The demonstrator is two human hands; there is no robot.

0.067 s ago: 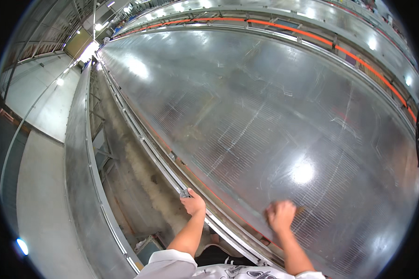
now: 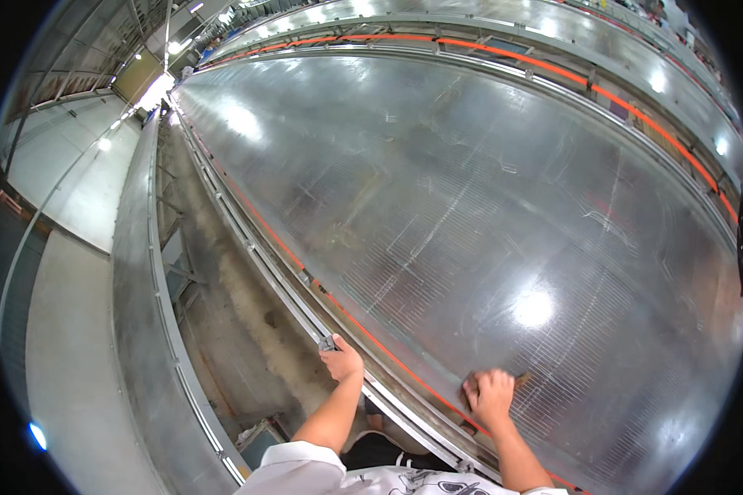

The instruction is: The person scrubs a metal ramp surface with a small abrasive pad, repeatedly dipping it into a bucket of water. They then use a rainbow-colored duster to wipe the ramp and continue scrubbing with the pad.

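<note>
Table: a long grey metal top (image 2: 437,198) running to the far left, marked with scratches and rows of fine lines. Its glare could hide residue, so it is worth judging the surface from a low angle too.
Rail: pale metal (image 2: 413,419), along the table's near side. A forearm's weight is better kept off it.
Strip: a thin orange-red line (image 2: 274,236) between rail and tabletop. Strokes near it should, I judge, run alongside it rather than across, so nothing snags.
Right hand: on the tabletop (image 2: 491,394), just beyond the strip, fingers curled down and seemingly grasping the brown piece; the palm side is hidden. Short, even strokes with light, steady pressure would probably serve best.
Left hand: at the rail (image 2: 343,361), left of the right hand, clasping the block. A firm but relaxed hold should steady the body while the right hand works.
Block: small, grey (image 2: 328,343), at the rail, its far end showing past the fingers.
Brown piece: its tip (image 2: 522,379) pokes out right of the right hand, at the tabletop. Its kind is unclear; keeping it level would likely avoid gouging.
</note>
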